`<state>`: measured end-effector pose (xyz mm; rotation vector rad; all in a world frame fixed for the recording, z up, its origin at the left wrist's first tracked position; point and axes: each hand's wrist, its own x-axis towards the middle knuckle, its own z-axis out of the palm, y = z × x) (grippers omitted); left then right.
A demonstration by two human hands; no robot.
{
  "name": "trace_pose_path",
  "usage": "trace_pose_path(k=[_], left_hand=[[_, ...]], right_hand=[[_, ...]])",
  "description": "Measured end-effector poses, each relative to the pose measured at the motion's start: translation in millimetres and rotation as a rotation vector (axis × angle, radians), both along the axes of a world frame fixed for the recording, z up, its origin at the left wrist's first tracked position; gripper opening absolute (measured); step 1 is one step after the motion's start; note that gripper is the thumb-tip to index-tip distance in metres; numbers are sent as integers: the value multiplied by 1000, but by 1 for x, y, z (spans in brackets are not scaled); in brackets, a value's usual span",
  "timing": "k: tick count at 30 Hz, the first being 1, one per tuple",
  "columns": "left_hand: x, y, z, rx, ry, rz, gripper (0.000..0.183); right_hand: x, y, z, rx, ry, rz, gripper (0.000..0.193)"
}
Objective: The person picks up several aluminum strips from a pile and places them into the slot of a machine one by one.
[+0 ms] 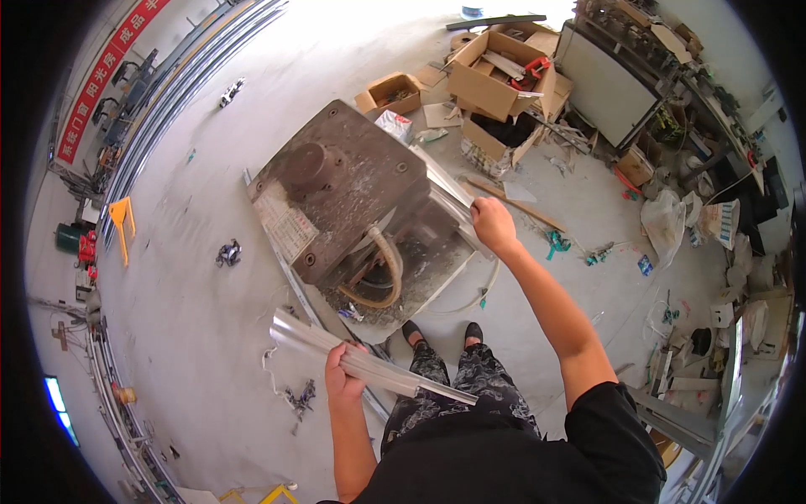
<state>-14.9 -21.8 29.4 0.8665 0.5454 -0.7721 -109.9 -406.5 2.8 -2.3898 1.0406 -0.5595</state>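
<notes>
A bundle of long silver aluminium profiles lies slantwise across my body, and my left hand is closed around its middle. My right hand is curled, its fingers closed on the edge of another pale aluminium profile that runs along the right side of a brown metal machine. That machine stands just ahead of me, with a round raised boss, a worn label and a curved hose over its open part. The palm side of my right hand is hidden.
Cardboard boxes with scraps stand beyond the machine. Long metal bars run along the left wall, near a yellow stand. Clutter and plastic bags fill the right side. Small tangled scraps dot the floor.
</notes>
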Motion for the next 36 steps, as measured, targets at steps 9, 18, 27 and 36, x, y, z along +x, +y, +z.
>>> trace_pose_path(k=[9, 18, 27, 36], left_hand=[[-12, -20, 7, -3, 10, 38, 17], [-28, -43, 16, 17, 16, 29, 26], [9, 12, -18, -143, 10, 135, 5], [-10, 9, -12, -130, 102, 174, 5]], right_hand=[[-66, 151, 72, 566, 15, 399, 17], [-99, 202, 54, 919, 141, 407, 23], [-124, 128, 54, 730, 167, 153, 26], [-112, 104, 36, 666, 193, 184, 26]])
